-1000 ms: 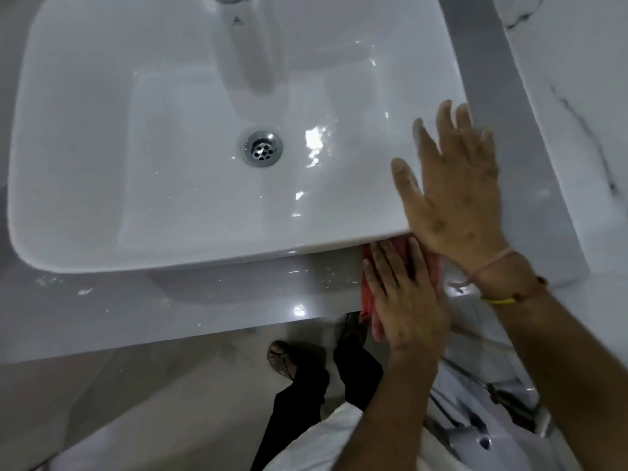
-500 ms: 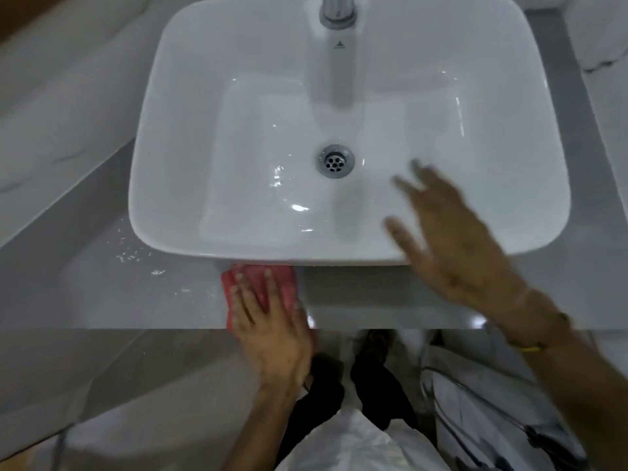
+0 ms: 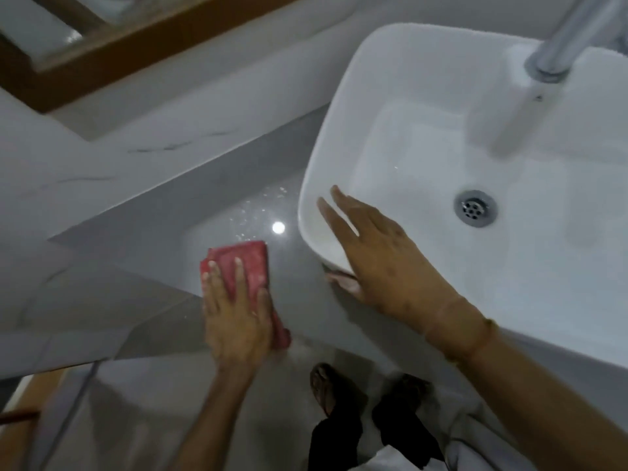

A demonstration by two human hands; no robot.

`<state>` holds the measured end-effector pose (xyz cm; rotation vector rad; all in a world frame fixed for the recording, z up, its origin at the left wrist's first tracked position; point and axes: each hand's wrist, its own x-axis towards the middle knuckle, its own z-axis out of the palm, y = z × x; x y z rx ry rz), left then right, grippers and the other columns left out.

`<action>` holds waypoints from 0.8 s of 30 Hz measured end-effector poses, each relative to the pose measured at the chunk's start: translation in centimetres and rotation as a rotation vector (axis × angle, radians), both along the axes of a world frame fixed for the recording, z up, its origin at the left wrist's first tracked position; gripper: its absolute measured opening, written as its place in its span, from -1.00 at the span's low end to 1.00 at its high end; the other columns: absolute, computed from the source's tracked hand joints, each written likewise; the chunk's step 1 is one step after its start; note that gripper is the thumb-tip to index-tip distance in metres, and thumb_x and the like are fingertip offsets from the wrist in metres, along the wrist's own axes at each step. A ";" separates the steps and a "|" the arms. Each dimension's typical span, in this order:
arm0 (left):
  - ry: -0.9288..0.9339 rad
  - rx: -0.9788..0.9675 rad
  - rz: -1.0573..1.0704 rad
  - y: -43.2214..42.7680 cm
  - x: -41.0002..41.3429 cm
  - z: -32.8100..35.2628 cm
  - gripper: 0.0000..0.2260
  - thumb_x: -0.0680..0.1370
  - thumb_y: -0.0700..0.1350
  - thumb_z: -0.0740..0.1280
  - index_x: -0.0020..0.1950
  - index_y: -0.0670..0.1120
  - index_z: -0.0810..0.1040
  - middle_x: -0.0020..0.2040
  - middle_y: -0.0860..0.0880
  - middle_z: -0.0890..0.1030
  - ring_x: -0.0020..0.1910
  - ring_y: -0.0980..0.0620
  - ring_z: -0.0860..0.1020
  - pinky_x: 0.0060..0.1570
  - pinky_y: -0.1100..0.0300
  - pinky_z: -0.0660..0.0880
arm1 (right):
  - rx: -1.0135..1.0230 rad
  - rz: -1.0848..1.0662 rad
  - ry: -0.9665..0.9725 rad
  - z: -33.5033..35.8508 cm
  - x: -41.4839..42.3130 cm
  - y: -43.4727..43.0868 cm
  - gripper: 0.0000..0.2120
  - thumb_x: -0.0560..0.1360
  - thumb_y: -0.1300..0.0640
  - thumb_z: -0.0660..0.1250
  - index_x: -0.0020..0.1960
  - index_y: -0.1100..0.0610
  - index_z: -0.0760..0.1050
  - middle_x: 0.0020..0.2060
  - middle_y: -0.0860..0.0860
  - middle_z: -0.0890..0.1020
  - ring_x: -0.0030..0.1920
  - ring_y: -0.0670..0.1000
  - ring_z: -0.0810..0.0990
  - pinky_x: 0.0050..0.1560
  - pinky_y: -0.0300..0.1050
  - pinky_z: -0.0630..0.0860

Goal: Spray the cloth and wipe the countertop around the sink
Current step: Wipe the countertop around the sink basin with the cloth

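Observation:
A folded red cloth (image 3: 249,261) lies flat on the grey countertop (image 3: 170,226), left of the white basin (image 3: 424,62). My left hand (image 3: 236,317) presses down on the cloth's near half, fingers spread over it. My right hand (image 3: 377,253) rests on the basin's front-left corner with fingers extended and nothing in it. Water droplets (image 3: 258,209) and a light glare mark the countertop just beyond the cloth. No spray bottle is in view.
A chrome faucet (image 3: 571,35) stands over the basin, and the drain (image 3: 475,208) sits in its floor. A marble wall (image 3: 85,158) bounds the counter at left, below a wooden frame (image 3: 142,39). My feet (image 3: 334,392) are on the floor under the counter edge.
My left hand has slid the cloth leftward along the counter's front strip, from under the basin's right corner to the open area left of the basin. My right hand followed to the front-left corner.

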<state>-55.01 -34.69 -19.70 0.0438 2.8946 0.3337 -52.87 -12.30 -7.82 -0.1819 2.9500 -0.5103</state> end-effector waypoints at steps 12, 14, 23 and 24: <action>0.091 -0.034 -0.245 -0.5 -7.2 -0.1 -0.48 0.62 0.12 -0.13 0.56 0.00 -0.10 0.58 -0.21 -0.02 0.56 -0.19 -0.05 0.53 -0.08 -0.06 | 0.001 -0.053 0.060 -0.1 -0.2 -0.2 -0.16 0.27 0.02 0.56 0.43 0.21 0.29 0.36 0.19 0.46 0.28 0.24 0.49 0.16 0.20 0.54; 0.056 -0.053 -0.264 -3.0 -5.7 -0.1 -0.47 0.61 0.14 -0.12 0.56 0.03 -0.05 0.58 -0.19 0.01 0.56 -0.18 -0.01 0.51 -0.12 0.06 | 0.001 -0.060 0.064 0.0 -0.1 -0.2 -0.18 0.25 0.03 0.57 0.41 0.22 0.32 0.33 0.19 0.49 0.26 0.23 0.51 0.12 0.17 0.56; 0.096 -0.124 -0.062 -0.1 -16.8 -0.4 -0.49 0.61 0.03 -0.11 0.54 -0.12 0.03 0.56 -0.25 0.08 0.54 -0.28 -0.02 0.51 -0.20 -0.05 | 0.010 -0.056 0.086 -0.4 -0.1 -0.2 -0.23 0.31 0.02 0.53 0.41 0.21 0.31 0.32 0.18 0.49 0.27 0.22 0.49 0.13 0.20 0.56; 0.101 -0.131 -0.059 1.3 -17.1 -0.3 -0.50 0.62 0.01 -0.10 0.54 -0.12 0.03 0.56 -0.26 0.09 0.53 -0.31 -0.02 0.50 -0.22 -0.06 | 0.018 -0.055 0.090 -0.5 -0.1 -0.2 -0.23 0.31 0.02 0.53 0.41 0.22 0.30 0.32 0.18 0.49 0.28 0.22 0.49 0.13 0.20 0.55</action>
